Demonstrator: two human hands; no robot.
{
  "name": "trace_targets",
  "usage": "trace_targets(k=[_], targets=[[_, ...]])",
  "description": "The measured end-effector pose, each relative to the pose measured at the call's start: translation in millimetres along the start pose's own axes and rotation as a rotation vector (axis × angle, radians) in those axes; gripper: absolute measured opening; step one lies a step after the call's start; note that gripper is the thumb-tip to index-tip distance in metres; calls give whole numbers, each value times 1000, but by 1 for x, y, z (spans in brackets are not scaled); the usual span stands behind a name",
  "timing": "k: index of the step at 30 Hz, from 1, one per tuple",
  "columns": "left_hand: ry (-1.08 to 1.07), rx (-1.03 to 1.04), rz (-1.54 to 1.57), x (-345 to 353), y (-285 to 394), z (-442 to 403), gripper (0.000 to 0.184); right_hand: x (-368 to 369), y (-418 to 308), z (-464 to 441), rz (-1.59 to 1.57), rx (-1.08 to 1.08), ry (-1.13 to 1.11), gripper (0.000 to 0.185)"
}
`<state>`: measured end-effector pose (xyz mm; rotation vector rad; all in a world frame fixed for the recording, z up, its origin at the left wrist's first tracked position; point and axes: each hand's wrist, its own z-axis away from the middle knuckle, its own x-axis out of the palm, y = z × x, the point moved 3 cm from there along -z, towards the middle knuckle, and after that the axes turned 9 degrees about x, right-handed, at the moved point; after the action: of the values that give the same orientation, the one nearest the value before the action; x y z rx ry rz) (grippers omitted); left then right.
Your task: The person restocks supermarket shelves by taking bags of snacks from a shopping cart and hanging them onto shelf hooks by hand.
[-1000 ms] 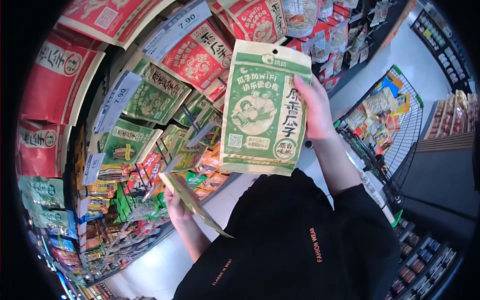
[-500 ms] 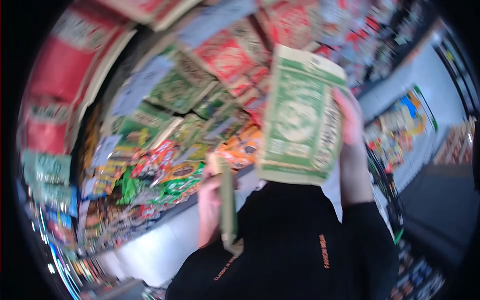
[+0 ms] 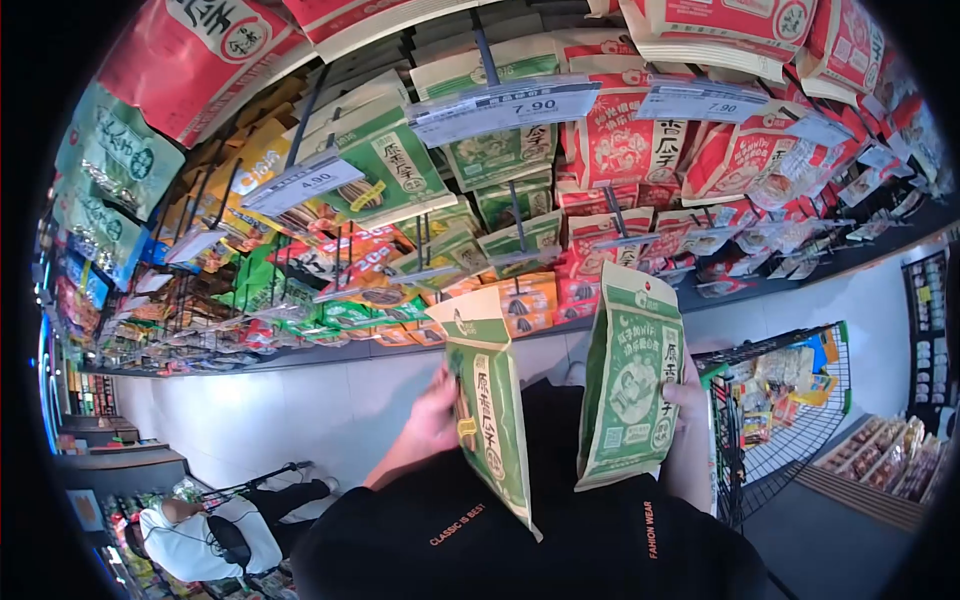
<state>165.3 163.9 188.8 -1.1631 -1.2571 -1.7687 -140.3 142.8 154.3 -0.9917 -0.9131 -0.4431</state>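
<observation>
My left hand [image 3: 435,410] is closed on the outer edge of a green and cream packet [image 3: 488,415], which is tilted and turned partly sideways. My right hand [image 3: 686,400] grips the right edge of a second green and cream packet [image 3: 632,385], its printed front towards me. Both packets are upright in front of my black shirt, apart from each other. Behind them, similar green packets [image 3: 385,170] and red packets [image 3: 625,140] hang on the shelf hooks.
Price tags [image 3: 505,108] stick out from the shelf. At the right stands a black wire cart [image 3: 790,450] holding several packaged goods. A person in a white top [image 3: 205,540] is at the lower left beside another cart. Pale floor [image 3: 270,410] lies below the shelf.
The view has swung round to face the shelf more squarely. Both packets are now lower and side by side, and the left one shows its front. A person has come into view at the lower left.
</observation>
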Motion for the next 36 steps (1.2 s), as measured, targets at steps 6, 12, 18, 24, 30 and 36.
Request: trace_targets(k=[6,12,18,24,30,36], targets=[[92,109,-395,3,23,20,67,-9,22,8,-79,7,-62,74],[93,852,-769,9,91,4,93,6,24,-25,-66,-47,79,69],[-102,865,-854,-14,134,8,97,22,34,-46,255,-195,114,67],[-268,811,-921,8,168,-3,100,48,30,-41,387,-239,148,66],[-274,936,-1247,20,201,-13,92,67,47,-36,410,-311,231,68],[-426,919,-1246,24,206,-32,87,87,67,-34,442,-344,328,72]])
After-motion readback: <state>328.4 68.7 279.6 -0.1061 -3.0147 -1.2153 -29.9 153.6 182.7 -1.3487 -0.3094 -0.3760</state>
